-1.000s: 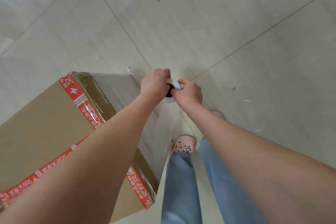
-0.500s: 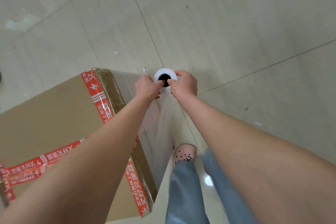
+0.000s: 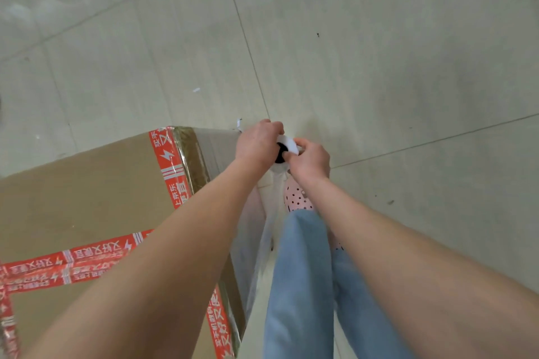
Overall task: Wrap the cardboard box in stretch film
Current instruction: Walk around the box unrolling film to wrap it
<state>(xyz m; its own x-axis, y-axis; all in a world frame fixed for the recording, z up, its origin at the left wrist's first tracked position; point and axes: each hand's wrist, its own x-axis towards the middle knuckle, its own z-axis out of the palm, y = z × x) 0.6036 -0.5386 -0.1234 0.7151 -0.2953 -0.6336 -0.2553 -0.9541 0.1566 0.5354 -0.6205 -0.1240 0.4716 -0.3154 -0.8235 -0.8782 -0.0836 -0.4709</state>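
Down at our left the box (image 3: 87,207) stands on the floor (image 3: 379,52), its brown top towards us, with red tape (image 3: 172,172) along its edges and across the top. Film (image 3: 256,242) covers the side of the box next to our legs and stretches from there up to the roll (image 3: 290,146), which is upright just past the box's far corner. Our left grip (image 3: 258,144) curls round the roll's top from the left. Our right grip (image 3: 309,159) pinches its white rim from the right, with a fingertip at the dark core hole. Under the grips, our jeans (image 3: 300,285) and a pink dotted shoe (image 3: 296,198) are just beside the box. The floor is pale tile with thin joints and a few small scraps.
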